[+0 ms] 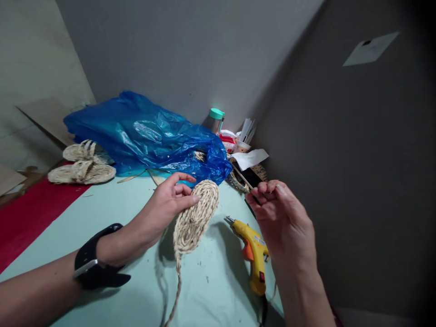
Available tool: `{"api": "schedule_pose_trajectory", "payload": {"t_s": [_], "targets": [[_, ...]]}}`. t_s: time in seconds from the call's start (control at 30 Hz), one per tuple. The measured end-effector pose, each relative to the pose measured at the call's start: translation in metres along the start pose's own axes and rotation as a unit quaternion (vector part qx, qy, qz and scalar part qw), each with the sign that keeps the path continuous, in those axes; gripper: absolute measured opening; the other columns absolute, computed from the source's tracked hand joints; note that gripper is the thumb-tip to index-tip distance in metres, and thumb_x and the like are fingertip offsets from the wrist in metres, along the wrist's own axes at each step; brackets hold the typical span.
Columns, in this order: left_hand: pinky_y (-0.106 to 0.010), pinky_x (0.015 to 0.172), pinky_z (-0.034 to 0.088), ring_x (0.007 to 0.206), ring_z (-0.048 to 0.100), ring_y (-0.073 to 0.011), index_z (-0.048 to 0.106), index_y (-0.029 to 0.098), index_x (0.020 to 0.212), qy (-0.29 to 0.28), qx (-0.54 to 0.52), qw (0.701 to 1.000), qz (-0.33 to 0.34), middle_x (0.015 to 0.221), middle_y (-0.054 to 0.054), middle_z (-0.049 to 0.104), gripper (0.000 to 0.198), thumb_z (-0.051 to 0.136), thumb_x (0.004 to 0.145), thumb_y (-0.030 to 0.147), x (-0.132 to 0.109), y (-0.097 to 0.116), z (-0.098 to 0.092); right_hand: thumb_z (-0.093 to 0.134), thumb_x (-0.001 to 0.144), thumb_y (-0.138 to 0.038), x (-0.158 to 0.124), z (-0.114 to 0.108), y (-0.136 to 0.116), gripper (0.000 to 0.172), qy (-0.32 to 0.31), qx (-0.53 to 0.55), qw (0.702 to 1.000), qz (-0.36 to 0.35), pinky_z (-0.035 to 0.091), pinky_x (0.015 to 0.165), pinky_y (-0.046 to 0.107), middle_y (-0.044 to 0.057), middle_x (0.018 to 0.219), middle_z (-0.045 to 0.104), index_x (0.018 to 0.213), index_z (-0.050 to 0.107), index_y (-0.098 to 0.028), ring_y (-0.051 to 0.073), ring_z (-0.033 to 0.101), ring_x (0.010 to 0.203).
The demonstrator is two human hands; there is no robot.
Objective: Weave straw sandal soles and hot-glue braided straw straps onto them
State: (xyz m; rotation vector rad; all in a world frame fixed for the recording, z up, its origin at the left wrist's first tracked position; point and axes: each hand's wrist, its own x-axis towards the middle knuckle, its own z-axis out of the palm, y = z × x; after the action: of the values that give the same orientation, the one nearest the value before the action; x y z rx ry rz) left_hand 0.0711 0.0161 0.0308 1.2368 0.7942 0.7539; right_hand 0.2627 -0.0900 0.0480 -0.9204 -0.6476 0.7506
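Observation:
My left hand grips the edge of an oval sole of coiled braided straw, held up on its side above the pale green table. A loose braid tail hangs from the sole down to the table. My right hand is closed, its fingertips pinched together on something small and dark that I cannot make out. A black watch sits on my left wrist. A yellow glue gun lies on the table just below my right hand, nozzle pointing left.
A crumpled blue plastic bag lies behind the hands. Two finished straw sandals rest at the far left by a red cloth. Clutter at the wall includes a jar with a green lid, paper and packets. A grey wall stands close on the right.

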Motion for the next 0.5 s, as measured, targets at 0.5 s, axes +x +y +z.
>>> {"api": "schedule_pose_trajectory", "payload": {"t_s": [0.5], "targets": [[-0.032,0.075,0.042,0.079,0.061,-0.0183,0.06,0.02,0.109,0.017,-0.022,0.999,-0.031,0.08,0.001,0.066,0.037,0.075,0.076,0.029,0.012,-0.023,-0.002,0.068,0.089,-0.047,0.042,-0.011,0.037,0.051,-0.131,-0.267,0.954,0.026,0.022,0.039,0.022,-0.009,0.041,0.033,0.052,0.044,-0.022,0.006,0.026,0.038]]}}
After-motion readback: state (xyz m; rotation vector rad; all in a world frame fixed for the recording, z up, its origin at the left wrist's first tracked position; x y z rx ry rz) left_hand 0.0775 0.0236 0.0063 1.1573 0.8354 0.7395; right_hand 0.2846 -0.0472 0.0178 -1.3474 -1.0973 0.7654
